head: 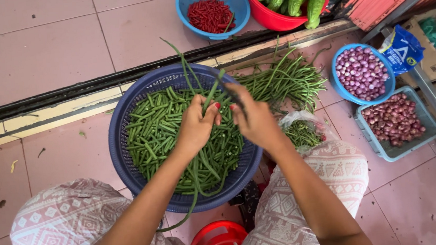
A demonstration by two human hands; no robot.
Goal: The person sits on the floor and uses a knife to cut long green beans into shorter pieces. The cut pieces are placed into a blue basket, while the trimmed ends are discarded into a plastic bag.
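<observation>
Both hands meet above the basket: left hand fingers pinch a long bean; right hand grips a blurred knife beside it.

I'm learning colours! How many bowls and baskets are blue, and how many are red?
Blue: 4 — big bean basket, chilli bowl, round shallot bowl, square shallot basket
Red: 2 — cucumber bowl, bottom bowl
Total: 6

Bare tiles left; bowls, shallot basket probably crowd right.
</observation>
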